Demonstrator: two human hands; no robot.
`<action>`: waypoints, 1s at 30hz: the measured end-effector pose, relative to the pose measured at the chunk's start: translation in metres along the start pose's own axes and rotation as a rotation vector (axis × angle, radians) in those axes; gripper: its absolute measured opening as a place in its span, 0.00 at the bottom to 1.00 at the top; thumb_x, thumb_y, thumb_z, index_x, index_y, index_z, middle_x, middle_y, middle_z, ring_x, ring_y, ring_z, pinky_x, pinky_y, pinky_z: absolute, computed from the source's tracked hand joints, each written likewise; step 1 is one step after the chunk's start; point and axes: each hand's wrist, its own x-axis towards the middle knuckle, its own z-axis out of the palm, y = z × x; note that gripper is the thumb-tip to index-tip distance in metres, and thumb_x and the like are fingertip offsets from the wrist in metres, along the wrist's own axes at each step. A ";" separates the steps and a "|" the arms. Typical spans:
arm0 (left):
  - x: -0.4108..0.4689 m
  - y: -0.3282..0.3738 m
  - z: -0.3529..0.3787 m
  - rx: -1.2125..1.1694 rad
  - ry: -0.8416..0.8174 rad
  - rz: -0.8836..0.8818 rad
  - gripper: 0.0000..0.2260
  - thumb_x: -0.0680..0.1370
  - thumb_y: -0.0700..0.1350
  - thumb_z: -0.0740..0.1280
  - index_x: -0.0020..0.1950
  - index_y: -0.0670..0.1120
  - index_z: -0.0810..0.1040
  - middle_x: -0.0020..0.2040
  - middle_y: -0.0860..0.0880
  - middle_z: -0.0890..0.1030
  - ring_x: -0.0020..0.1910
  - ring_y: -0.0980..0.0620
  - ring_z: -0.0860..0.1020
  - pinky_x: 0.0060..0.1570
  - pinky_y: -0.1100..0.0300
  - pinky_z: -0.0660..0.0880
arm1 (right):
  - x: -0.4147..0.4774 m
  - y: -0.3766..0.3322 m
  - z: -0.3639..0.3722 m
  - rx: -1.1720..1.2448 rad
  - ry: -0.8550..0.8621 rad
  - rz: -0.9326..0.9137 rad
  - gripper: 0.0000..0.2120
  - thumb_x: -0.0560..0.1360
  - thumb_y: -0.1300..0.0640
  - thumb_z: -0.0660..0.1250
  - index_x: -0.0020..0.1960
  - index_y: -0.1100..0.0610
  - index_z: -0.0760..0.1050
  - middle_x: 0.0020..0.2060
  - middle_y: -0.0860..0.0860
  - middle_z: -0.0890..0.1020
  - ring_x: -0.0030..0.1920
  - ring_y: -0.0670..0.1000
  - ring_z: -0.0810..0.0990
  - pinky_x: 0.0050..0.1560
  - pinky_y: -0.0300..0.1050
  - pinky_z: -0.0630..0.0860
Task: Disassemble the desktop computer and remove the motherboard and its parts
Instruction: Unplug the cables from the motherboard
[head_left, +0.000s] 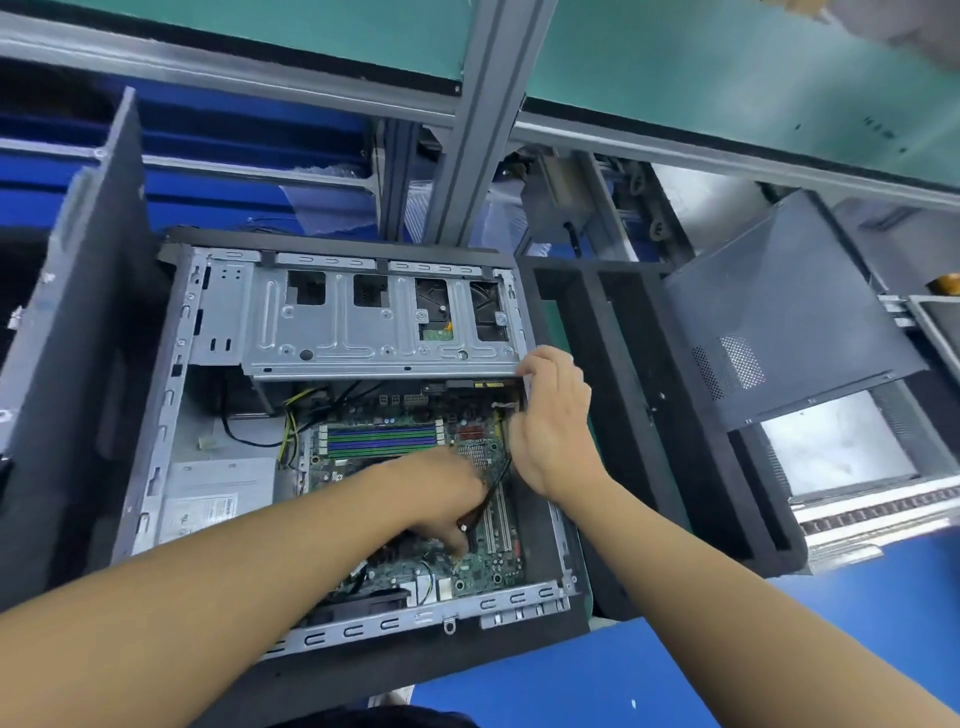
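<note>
An open desktop case (176, 395) lies on its side on black foam. Inside it sits the green motherboard (488, 564), with blue and green memory slots (382, 439) near its far edge. A silver drive cage (363, 322) spans the far half of the case. My left hand (447, 499) reaches down onto the board and pinches a black cable (496, 486) near the white expansion slots. My right hand (553, 415) grips the end of a dark expansion card (485, 387) that is tilted up under the drive cage.
A grey power supply (218, 493) sits in the case's left part. A black side panel (78, 343) stands upright at the left. Another perforated panel (789, 312) leans at the right over a second foam tray (634, 415). Aluminium frame posts (467, 119) rise behind.
</note>
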 end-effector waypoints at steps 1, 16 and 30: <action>0.002 0.001 0.003 0.082 -0.007 0.019 0.27 0.73 0.65 0.69 0.57 0.43 0.80 0.57 0.47 0.79 0.58 0.46 0.75 0.59 0.50 0.69 | 0.001 0.001 0.001 0.044 0.003 0.094 0.21 0.67 0.66 0.62 0.59 0.60 0.69 0.59 0.51 0.68 0.55 0.51 0.65 0.55 0.47 0.62; 0.037 -0.057 0.008 -0.440 0.314 -0.415 0.13 0.80 0.56 0.63 0.54 0.47 0.73 0.48 0.47 0.80 0.47 0.45 0.78 0.43 0.55 0.72 | -0.010 -0.011 0.002 0.117 -0.191 0.633 0.14 0.80 0.44 0.50 0.44 0.53 0.62 0.39 0.52 0.76 0.36 0.53 0.73 0.36 0.50 0.69; 0.096 -0.052 0.013 -0.611 0.391 -0.557 0.19 0.79 0.64 0.63 0.50 0.48 0.73 0.56 0.46 0.82 0.56 0.45 0.80 0.46 0.59 0.66 | -0.007 -0.009 0.009 0.037 -0.168 0.606 0.12 0.80 0.44 0.51 0.43 0.51 0.61 0.36 0.51 0.77 0.36 0.53 0.76 0.33 0.48 0.67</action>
